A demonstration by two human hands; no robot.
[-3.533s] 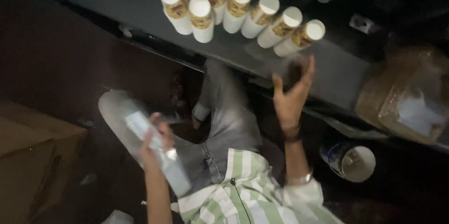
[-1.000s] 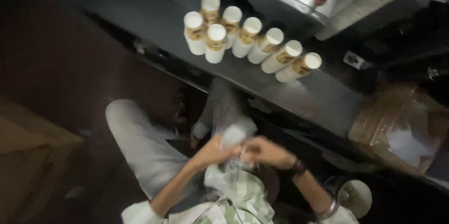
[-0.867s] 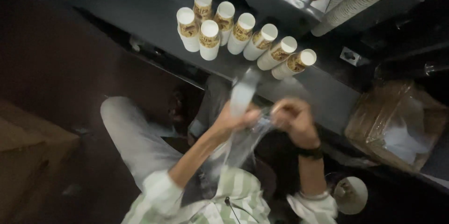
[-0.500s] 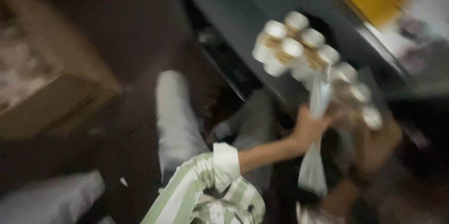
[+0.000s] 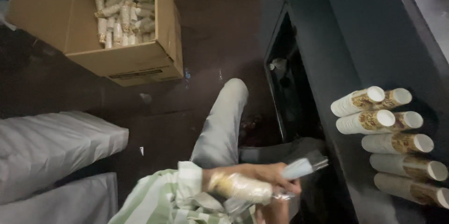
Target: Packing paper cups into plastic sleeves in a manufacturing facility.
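Observation:
My left hand [image 5: 262,173], coming out of a green-and-white striped sleeve, grips a stack of paper cups in clear plastic wrap [image 5: 238,187] low in the view, above my lap. The loose end of the wrap [image 5: 304,167] sticks out toward the dark counter. Only part of my right hand [image 5: 276,211] shows at the bottom edge; it lies under the stack, fingers on the plastic. Several unwrapped stacks of white and gold paper cups [image 5: 388,130] lie side by side on the dark counter [image 5: 355,41] to the right.
An open cardboard box [image 5: 126,60] with several wrapped cup stacks stands on the dark floor at upper left. White bags [image 5: 51,144] lie at the left. My grey trouser leg [image 5: 220,121] stretches toward the open space under the counter.
The view has swung left, bringing the box and white bags into sight. The wrapped stack, earlier held up by the counter's cups, is now low over my lap in both hands.

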